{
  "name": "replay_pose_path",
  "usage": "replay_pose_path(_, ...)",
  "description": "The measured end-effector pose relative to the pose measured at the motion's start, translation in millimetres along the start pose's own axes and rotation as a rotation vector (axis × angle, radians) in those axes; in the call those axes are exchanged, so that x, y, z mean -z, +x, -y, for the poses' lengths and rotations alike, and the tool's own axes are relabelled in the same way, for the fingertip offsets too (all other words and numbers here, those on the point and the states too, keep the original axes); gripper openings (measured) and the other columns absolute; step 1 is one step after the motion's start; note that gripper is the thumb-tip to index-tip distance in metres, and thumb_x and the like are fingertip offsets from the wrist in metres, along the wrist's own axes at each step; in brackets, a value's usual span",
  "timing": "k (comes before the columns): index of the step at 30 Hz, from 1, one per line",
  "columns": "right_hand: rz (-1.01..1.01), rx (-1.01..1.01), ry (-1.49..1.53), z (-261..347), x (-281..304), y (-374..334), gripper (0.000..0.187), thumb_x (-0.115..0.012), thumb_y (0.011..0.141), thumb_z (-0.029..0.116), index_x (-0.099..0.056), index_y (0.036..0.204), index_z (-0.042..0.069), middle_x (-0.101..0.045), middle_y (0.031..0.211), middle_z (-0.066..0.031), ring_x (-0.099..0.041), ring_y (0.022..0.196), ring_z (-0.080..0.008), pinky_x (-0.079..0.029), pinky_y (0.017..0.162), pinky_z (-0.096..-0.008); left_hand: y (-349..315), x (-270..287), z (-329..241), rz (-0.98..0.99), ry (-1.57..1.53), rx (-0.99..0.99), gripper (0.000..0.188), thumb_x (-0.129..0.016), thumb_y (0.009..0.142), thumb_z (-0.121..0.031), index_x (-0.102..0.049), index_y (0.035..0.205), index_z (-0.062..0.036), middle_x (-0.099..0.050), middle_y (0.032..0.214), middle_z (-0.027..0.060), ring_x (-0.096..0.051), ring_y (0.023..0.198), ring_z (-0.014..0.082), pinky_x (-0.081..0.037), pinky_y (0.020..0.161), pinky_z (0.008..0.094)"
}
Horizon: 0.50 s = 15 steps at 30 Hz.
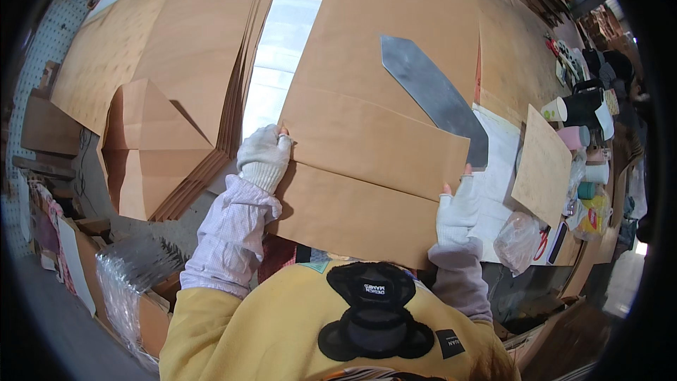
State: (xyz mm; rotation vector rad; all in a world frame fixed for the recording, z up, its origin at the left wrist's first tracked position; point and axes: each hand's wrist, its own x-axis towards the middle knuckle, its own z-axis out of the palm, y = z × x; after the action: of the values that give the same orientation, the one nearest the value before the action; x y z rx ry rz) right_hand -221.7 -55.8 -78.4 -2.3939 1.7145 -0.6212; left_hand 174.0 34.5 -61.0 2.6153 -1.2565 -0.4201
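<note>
A large brown kraft paper bag (352, 190) lies flat in front of me, with a folded band across its lower part. At its left edge, my left hand (264, 157), in a white glove with bare fingertips, is closed on the paper. My right hand (457, 208), gloved the same way, pinches the opposite edge with the thumb on top. Some of the fingers are hidden under the paper. Resting slantwise on the upper right of the brown paper is a grey, flat plate (436, 95) with pointed ends.
To the left lies a stack of brown paper bags (194, 42), its near end folded open into a diamond (159, 148). A thin tan board (541, 166), clear plastic bag (518, 240), phone (558, 242) and paper cup (554, 109) are on the right. Clear plastic wrap (130, 282) sits lower left.
</note>
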Motion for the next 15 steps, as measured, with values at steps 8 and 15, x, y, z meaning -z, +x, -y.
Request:
replay_pose_path(8, 0.169, 0.577, -0.036, 27.6, -14.2, 34.6, 0.083, -0.085, 0.076, 0.035, -0.054, 0.145, 0.002, -0.05, 0.152, -0.0241, -0.049, 0.139, -0.0443, -0.034, 0.122, -0.0576, 7.0, 31.5, -13.5, 0.09, 0.174, 0.015, 0.046, -0.058, 0.097, -0.049, -0.075, 0.103, -0.0069, -0.076, 0.101, 0.02, -0.073, 0.097, 0.0402, -0.056, 0.087, 0.0512)
replay_pose_path(15, 0.287, 0.555, 0.062, 123.6, -19.9, 75.9, 0.076, -0.084, 0.077, 0.044, -0.061, 0.137, 0.003, -0.051, 0.149, -0.023, -0.044, 0.143, -0.0439, -0.032, 0.123, -0.056, 4.3, 50.1, -106.0, 0.093, -0.002, -1.239, 0.075, -0.083, 0.055, -0.027, -0.061, 0.125, -0.0067, -0.058, 0.118, 0.014, -0.056, 0.115, 0.0389, -0.04, 0.111, 0.0555)
